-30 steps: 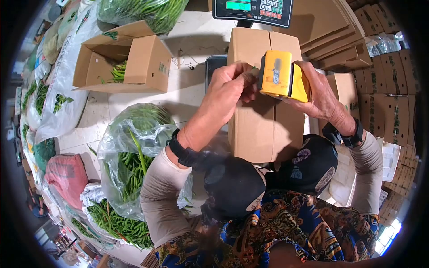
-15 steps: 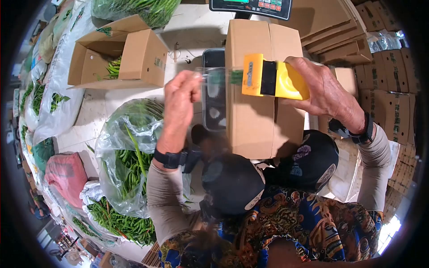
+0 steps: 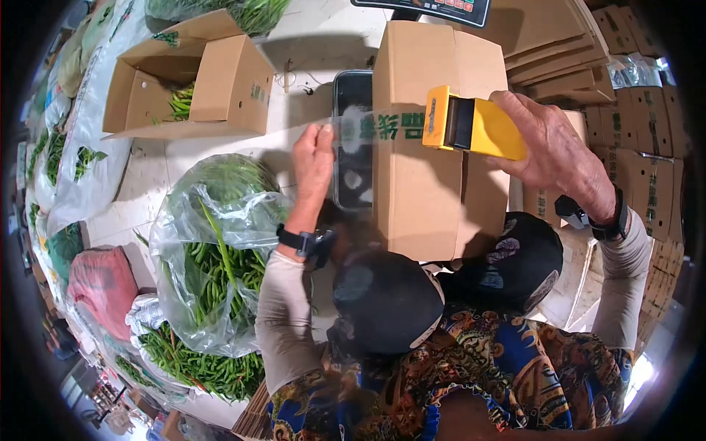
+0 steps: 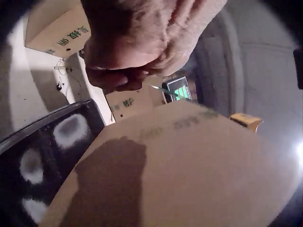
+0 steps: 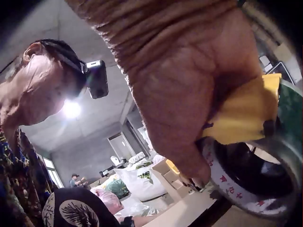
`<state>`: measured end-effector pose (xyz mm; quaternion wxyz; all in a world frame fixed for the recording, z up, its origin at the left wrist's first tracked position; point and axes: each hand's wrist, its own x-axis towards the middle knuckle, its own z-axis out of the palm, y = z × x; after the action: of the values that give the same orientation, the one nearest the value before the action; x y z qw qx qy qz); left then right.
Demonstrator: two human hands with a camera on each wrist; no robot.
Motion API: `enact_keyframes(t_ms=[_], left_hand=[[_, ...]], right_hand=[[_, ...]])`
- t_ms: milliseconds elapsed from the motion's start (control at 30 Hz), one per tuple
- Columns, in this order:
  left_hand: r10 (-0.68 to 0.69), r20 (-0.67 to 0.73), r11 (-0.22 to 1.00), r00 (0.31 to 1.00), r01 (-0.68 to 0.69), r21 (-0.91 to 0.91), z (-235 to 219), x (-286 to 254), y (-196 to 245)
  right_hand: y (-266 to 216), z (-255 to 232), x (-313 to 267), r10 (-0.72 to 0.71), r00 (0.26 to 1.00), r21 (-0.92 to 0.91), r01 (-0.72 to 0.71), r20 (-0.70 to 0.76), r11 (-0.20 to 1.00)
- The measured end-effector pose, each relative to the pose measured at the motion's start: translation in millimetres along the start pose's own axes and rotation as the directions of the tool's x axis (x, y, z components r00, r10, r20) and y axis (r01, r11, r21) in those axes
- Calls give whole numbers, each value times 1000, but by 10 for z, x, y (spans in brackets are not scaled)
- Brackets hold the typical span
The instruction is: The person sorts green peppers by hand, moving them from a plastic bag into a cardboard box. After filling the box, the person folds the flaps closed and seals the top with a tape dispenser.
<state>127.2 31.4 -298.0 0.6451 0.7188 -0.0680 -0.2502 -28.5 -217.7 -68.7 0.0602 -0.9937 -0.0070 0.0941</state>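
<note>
While the right hand (image 3: 559,158) grips the yellow plastic tape dispenser (image 3: 474,128) above the closed brown cardboard box (image 3: 426,191), the left hand (image 3: 315,158) pinches the clear printed tape strip (image 3: 382,126) stretched across the box top.

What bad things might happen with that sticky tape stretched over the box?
The tape hangs in the air between the left hand and the yellow dispenser in the right hand, so it might twist or stick to itself. It may also land crooked on the closed box, missing the seam.
</note>
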Motion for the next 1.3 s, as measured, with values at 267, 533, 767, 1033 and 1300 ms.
enact_keyframes(t_ms=[267, 533, 767, 1033, 1300], left_hand=[[421, 85, 763, 903, -403, 505, 566, -47, -286], [174, 297, 609, 939, -339, 717, 583, 20, -581], [386, -68, 906, 920, -365, 216, 781, 204, -106], [599, 102, 729, 795, -593, 343, 750, 624, 475], [589, 577, 197, 565, -793, 576, 1335, 816, 1304]], right_hand=[[-27, 3, -2, 26, 999, 37, -25, -22, 999], [-35, 34, 2, 10, 997, 79, -4, -71, 997], [-26, 38, 13, 3, 993, 81, 6, -115, 997], [-17, 53, -88, 11, 995, 63, -4, -104, 998], [32, 118, -140, -16, 989, 127, 35, -149, 991]])
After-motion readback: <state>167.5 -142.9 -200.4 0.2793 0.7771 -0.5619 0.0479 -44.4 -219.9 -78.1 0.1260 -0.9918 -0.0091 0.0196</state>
